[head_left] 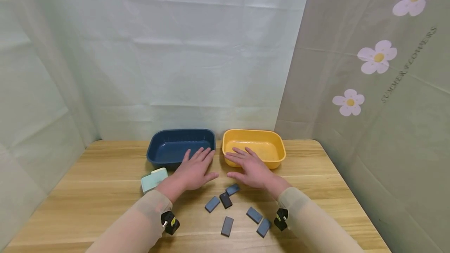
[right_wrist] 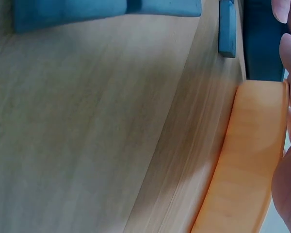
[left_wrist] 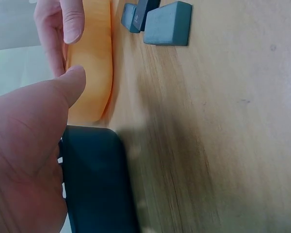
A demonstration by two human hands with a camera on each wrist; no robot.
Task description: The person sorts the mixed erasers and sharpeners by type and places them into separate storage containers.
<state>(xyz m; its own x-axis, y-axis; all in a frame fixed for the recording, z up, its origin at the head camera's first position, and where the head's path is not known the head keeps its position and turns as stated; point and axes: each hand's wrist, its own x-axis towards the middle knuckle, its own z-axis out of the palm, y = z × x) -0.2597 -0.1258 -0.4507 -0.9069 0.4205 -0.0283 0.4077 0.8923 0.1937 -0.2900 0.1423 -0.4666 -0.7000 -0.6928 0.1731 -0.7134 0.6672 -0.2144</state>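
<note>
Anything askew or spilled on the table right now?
Nothing looks spilled or damaged. The blue bin and yellow bin stand upright; only the small dark blocks look untidy, scattered at mixed angles rather than lined up.

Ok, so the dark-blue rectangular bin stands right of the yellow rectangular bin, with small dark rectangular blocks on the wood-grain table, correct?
Not quite: the head view shows the dark-blue rectangular bin left of the yellow rectangular bin. The small dark rectangular blocks are on the wood-grain table.
</note>
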